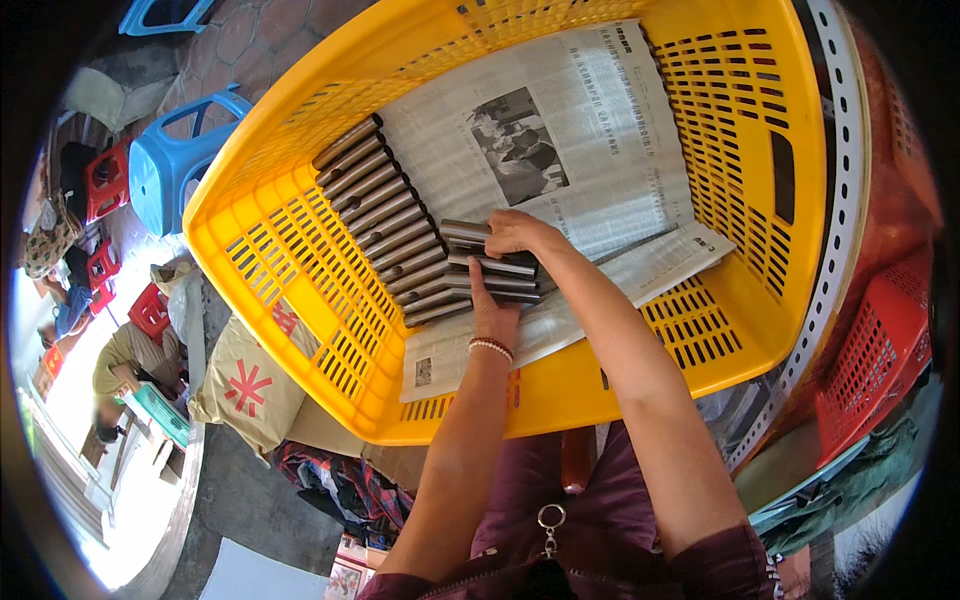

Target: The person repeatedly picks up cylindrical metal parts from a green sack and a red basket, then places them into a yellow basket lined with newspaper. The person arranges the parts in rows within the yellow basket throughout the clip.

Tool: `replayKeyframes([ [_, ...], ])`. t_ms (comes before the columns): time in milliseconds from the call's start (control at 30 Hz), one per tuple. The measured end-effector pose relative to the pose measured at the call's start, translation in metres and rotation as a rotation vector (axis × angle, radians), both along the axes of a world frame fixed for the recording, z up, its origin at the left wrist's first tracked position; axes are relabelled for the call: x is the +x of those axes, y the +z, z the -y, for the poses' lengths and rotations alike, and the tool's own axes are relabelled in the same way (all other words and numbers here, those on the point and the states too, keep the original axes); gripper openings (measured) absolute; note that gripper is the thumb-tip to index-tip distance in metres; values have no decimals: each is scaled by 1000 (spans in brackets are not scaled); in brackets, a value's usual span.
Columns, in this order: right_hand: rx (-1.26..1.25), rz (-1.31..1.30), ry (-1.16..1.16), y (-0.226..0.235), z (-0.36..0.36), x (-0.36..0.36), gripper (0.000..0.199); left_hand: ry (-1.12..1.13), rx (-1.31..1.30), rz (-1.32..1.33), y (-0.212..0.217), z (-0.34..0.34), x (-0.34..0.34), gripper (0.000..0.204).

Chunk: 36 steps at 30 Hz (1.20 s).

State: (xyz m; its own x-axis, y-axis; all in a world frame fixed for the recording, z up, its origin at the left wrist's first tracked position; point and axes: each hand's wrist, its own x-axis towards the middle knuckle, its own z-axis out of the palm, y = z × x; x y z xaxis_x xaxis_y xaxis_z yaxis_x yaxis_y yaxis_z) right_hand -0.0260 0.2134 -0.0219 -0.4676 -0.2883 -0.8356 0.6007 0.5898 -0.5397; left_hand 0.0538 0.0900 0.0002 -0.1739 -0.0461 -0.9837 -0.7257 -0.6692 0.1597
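Note:
Inside a yellow plastic basket (pixel 370 415), short grey metal tubes (pixel 385 205) lie side by side in a slanting row on newspaper (pixel 620 150). My right hand (pixel 520 232) pinches the end of one metal tube (pixel 462 232) at the near end of that row. Just below it, my left hand (pixel 493 318), with a beaded bracelet at the wrist, has its thumb over a few loose metal tubes (pixel 518 284). Its other fingers are mostly hidden by those tubes.
Perforated basket walls surround my hands, and a folded newspaper flap (pixel 670 262) lies at right. Outside stand a blue stool (pixel 165 175), a cloth sack (pixel 250 380) and red crates (pixel 870 350). Another person (pixel 140 365) sits far left. A perforated metal strip (pixel 835 190) runs along the right.

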Motion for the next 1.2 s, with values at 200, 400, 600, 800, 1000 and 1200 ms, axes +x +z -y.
replayKeyframes([
  [200,-144,82,-180,11,-11,20,41,-172,84,-7,5,8,-5,53],
  [400,-147,89,-180,24,-23,27,47,-304,188,-28,21,2,-8,49],
  [600,-219,83,-267,34,-29,32,40,-401,185,-143,40,1,-20,48],
  [800,-280,-207,-515,137,-43,22,49,-420,59,-250,117,-12,-60,44],
  [1000,-138,-422,-720,272,-77,55,58,-657,114,-427,250,-58,-61,51],
  [1200,-69,-486,-985,391,-158,140,63,-837,268,-556,345,-150,-15,57],
])
